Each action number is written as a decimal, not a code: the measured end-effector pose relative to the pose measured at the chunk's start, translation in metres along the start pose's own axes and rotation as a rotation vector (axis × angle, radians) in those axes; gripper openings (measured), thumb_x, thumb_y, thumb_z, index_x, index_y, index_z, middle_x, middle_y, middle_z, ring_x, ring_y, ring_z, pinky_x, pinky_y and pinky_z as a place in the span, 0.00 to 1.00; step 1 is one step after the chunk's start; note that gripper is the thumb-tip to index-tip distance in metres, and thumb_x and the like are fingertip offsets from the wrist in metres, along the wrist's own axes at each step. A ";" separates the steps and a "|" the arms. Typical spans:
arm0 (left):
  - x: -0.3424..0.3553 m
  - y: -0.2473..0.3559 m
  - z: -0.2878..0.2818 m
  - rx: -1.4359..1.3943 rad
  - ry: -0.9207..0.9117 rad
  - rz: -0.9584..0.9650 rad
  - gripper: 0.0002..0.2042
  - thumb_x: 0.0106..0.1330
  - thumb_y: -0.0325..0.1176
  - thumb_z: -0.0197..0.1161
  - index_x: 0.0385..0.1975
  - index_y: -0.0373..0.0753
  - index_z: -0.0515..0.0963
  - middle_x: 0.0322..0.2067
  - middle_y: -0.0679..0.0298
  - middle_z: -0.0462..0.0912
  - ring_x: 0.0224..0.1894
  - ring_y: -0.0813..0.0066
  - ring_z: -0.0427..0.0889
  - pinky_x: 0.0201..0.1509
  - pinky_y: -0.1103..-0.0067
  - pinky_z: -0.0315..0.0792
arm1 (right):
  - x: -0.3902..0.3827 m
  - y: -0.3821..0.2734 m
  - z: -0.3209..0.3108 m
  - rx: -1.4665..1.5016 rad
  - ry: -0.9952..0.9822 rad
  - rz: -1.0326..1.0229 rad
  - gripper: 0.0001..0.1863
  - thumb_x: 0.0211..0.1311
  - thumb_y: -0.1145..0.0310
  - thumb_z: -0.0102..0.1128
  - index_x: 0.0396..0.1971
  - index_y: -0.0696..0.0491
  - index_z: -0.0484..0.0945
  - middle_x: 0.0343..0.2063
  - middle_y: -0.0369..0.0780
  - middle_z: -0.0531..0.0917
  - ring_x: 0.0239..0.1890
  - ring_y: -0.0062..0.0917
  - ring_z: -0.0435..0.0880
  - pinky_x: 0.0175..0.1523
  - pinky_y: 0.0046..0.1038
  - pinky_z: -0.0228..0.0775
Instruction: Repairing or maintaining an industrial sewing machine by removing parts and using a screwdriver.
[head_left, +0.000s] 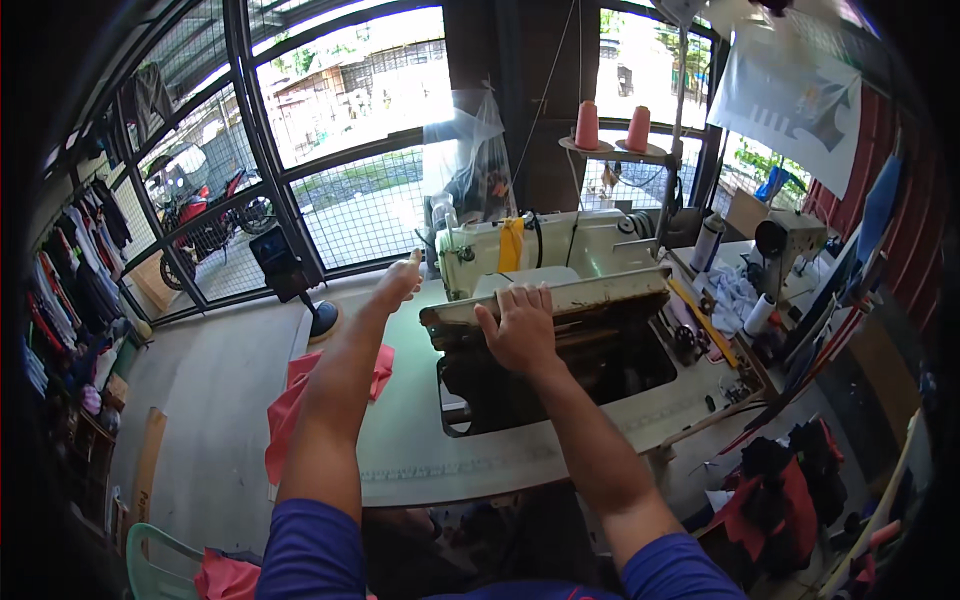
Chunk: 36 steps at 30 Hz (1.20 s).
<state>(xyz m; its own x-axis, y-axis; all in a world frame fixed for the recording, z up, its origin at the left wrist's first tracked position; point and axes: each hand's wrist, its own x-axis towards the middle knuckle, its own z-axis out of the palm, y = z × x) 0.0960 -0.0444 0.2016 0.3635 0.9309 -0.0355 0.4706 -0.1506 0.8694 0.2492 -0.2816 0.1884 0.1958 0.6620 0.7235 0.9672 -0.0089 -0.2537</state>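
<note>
A sewing machine head (pixel 560 243) lies tipped back over the dark opening in the pale tabletop (pixel 420 460), with its underside edge raised and a yellow strip at its middle. My right hand (pixel 520 330) grips that grimy edge from above, fingers curled over it. My left hand (pixel 398 280) is raised just left of the machine, fingers loosely bent and apart, with nothing visible in them. Beneath my left arm, pink fabric (pixel 290 410) rests on the table's left part.
Two pink thread cones (pixel 637 130) stand on a holder behind. Spray cans, cloth and a small machine (pixel 785 240) crowd the right. A tablet on a stand (pixel 285 270) is at back left, hanging clothes (pixel 65 290) far left, a green chair (pixel 160 540) low left.
</note>
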 end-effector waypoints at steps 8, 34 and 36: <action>0.049 0.026 0.055 -0.281 -0.189 -0.140 0.39 0.68 0.68 0.33 0.63 0.40 0.63 0.58 0.51 0.70 0.57 0.50 0.72 0.57 0.52 0.67 | -0.016 0.009 -0.005 0.068 0.049 0.068 0.26 0.62 0.51 0.55 0.49 0.58 0.75 0.47 0.48 0.77 0.58 0.42 0.69 0.69 0.48 0.47; -0.065 0.040 0.075 -0.196 0.381 0.540 0.26 0.76 0.51 0.36 0.48 0.32 0.72 0.44 0.46 0.78 0.47 0.52 0.76 0.53 0.66 0.68 | 0.048 0.098 0.003 1.386 -0.154 1.130 0.44 0.55 0.31 0.56 0.46 0.64 0.71 0.40 0.48 0.77 0.45 0.37 0.78 0.56 0.38 0.70; -0.076 0.038 0.073 -0.215 0.364 0.554 0.25 0.77 0.50 0.36 0.47 0.33 0.71 0.43 0.47 0.78 0.46 0.53 0.77 0.52 0.67 0.68 | 0.038 0.092 -0.001 1.409 -0.152 1.078 0.43 0.55 0.31 0.57 0.46 0.63 0.71 0.40 0.47 0.77 0.44 0.37 0.78 0.55 0.38 0.71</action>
<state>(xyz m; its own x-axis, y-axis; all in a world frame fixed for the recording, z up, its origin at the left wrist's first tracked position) 0.1451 -0.1447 0.2017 0.1938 0.7937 0.5766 0.1100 -0.6016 0.7912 0.3463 -0.2579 0.1932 0.4939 0.8550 -0.1583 -0.4400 0.0887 -0.8936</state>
